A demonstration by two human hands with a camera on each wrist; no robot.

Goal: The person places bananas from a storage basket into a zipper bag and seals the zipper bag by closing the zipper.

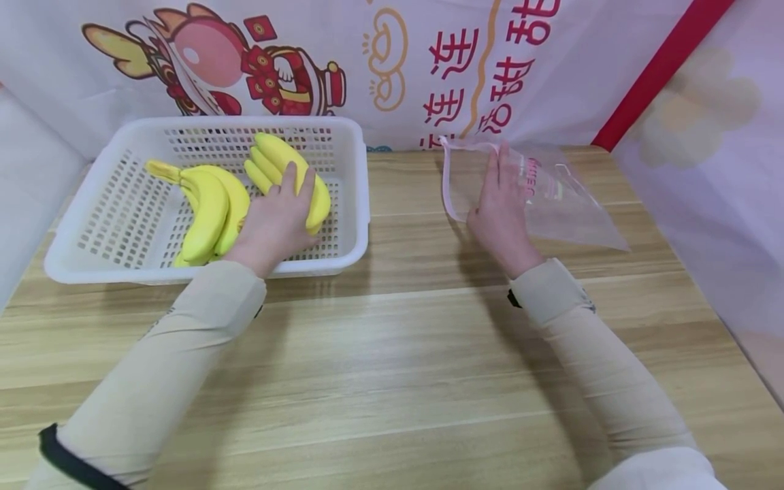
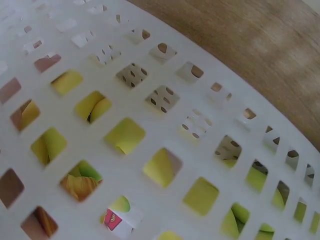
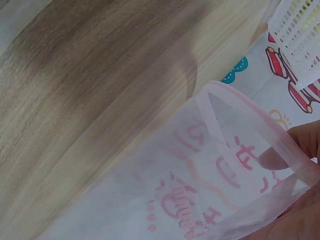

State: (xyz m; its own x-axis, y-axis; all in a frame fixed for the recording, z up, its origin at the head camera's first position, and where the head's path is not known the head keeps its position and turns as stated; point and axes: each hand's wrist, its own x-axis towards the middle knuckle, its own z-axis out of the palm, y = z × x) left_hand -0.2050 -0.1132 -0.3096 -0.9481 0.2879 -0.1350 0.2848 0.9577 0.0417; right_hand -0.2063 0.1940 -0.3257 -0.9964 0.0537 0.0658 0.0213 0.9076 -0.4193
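Observation:
My left hand (image 1: 275,221) reaches into the white plastic basket (image 1: 358,204), its fingers curled over a bunch of yellow bananas (image 1: 278,153) on the basket's right side. Left of that hand, another bunch of bananas (image 1: 205,218) lies in the basket. The left wrist view is filled by the basket's perforated wall (image 2: 165,135), with yellow showing through the holes. On the right, my right hand (image 1: 499,214) holds a clear zip bag (image 1: 551,211) with a pink edge and pink print. In the right wrist view the bag's mouth (image 3: 250,102) gapes, with the thumb (image 3: 277,157) at its rim.
Both hands work over a wood-grain table (image 1: 392,361). Behind the basket and bag hangs a white printed backdrop (image 1: 404,41) with cartoon figures and red characters. A red strip (image 1: 661,75) runs down the backdrop to the table's back edge at right.

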